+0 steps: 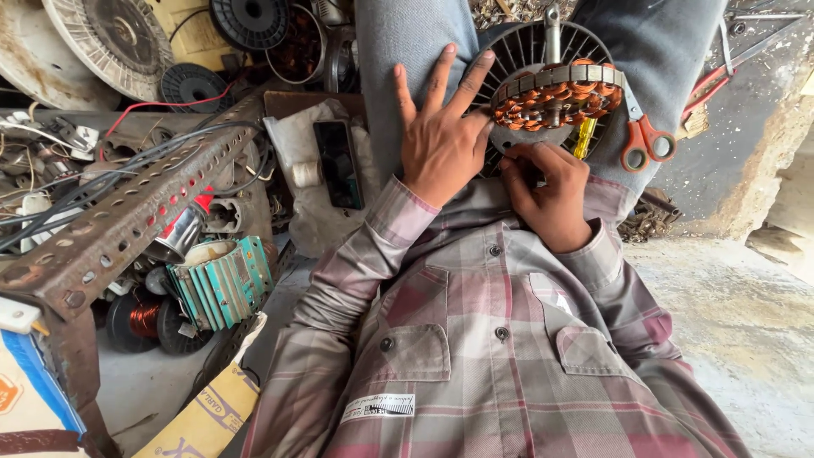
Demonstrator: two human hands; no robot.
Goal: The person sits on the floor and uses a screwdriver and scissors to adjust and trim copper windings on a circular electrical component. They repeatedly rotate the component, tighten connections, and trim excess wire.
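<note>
The left hand [438,140] lies open, fingers spread wide and flat, its fingertips on the grey trouser leg [398,59] and its thumb side touching the rim of the fan stator [551,89]. The right hand [547,195] is curled, fingers drawn together and pinching at the stator's near edge; what it pinches is too small to tell. The stator, a black ribbed disc with a ring of copper windings and a metal shaft at its centre, rests on the person's lap at about 12 o'clock from the right hand.

At 2 o'clock from the right hand, orange-handled scissors [644,136] lie just beside the stator, touching the other trouser leg. At 9 o'clock from the left hand a dark phone [337,163] lies on a crumpled grey cloth [309,212], with a small white spool [305,174] beside it. Further out at 8 o'clock stand a teal finned motor part [222,280] and a copper wire coil [140,318], under a rusty perforated angle bar [127,225]. At 10 o'clock are black plastic spools [193,85] and tangled cables [76,182]. The floor [746,314] is bare, dusty concrete.
</note>
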